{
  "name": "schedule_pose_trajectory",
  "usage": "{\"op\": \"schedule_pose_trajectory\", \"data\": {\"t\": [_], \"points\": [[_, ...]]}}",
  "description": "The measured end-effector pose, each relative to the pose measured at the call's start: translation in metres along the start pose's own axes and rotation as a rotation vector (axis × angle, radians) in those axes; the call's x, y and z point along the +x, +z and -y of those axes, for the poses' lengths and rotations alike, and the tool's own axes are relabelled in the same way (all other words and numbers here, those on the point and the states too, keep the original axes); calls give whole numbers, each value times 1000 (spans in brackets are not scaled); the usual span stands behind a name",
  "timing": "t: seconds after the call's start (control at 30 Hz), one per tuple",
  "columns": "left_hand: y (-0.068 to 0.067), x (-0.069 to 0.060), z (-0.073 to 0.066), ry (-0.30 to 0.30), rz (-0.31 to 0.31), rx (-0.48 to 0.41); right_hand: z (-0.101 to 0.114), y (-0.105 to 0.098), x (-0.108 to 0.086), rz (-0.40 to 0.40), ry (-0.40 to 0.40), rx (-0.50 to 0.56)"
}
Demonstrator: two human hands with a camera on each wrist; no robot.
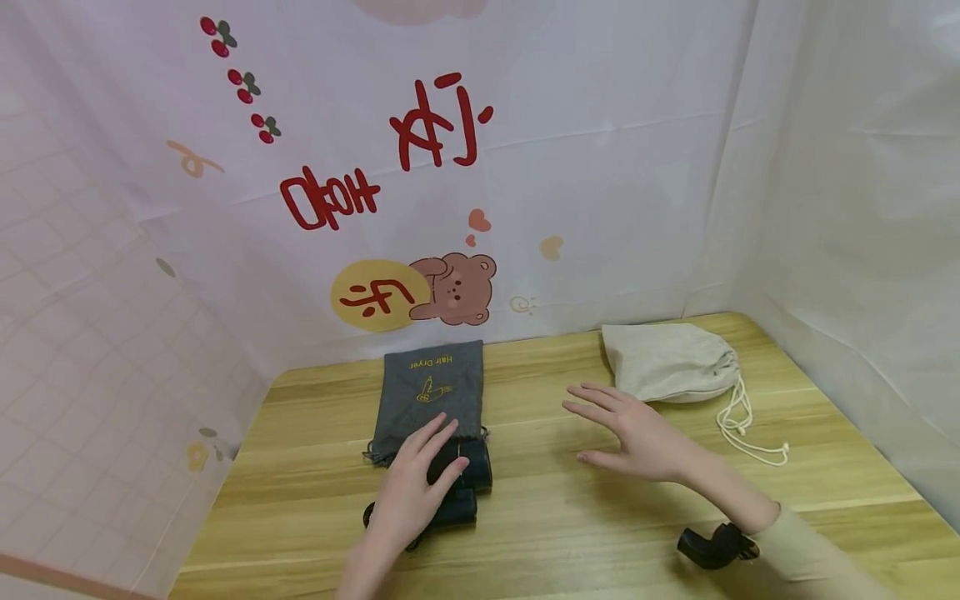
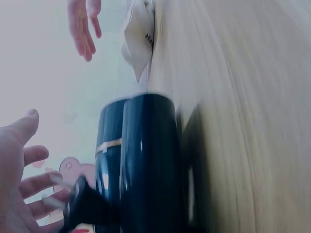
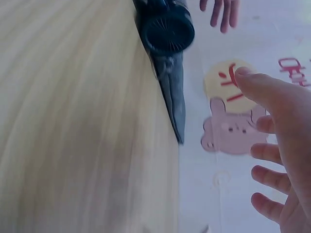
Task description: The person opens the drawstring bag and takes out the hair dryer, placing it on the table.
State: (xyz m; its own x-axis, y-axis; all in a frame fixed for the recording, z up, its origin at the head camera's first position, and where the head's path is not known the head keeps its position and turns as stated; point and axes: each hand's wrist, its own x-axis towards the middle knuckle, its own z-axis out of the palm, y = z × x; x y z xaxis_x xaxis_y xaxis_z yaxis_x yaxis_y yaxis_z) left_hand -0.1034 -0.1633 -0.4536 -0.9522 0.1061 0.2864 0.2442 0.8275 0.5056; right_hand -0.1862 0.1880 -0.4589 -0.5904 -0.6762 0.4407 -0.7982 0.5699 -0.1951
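A dark, glossy folded hair dryer (image 1: 456, 510) lies on the wooden table, its two barrel-like parts side by side in the left wrist view. My left hand (image 1: 411, 487) hovers above it with fingers spread and hides part of it; the left wrist view shows that hand apart from the dryer. Just beyond the dryer lies a flat grey drawstring pouch (image 1: 435, 387) printed "Hair Dryer". Held in the air over the table's right half, my right hand (image 1: 637, 437) has its fingers extended and grips nothing. A beige drawstring pouch (image 1: 667, 362) sits behind it.
White cords (image 1: 738, 417) trail from the beige pouch across the tabletop (image 1: 555, 533). A printed fabric backdrop (image 1: 600, 183) rises behind the table and on both sides. A black strap-like device (image 1: 716, 546) sits at the right wrist.
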Motion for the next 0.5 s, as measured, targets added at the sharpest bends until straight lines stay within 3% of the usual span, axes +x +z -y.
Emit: {"op": "schedule_pose_trajectory", "data": {"t": [0.2,0.5], "points": [[12,3,-12,60,23,-32,-20,-15,-11,-42,68,-17],[24,4,-27,127,51,-26,-47,-31,-26,-19,171,-7]]}}
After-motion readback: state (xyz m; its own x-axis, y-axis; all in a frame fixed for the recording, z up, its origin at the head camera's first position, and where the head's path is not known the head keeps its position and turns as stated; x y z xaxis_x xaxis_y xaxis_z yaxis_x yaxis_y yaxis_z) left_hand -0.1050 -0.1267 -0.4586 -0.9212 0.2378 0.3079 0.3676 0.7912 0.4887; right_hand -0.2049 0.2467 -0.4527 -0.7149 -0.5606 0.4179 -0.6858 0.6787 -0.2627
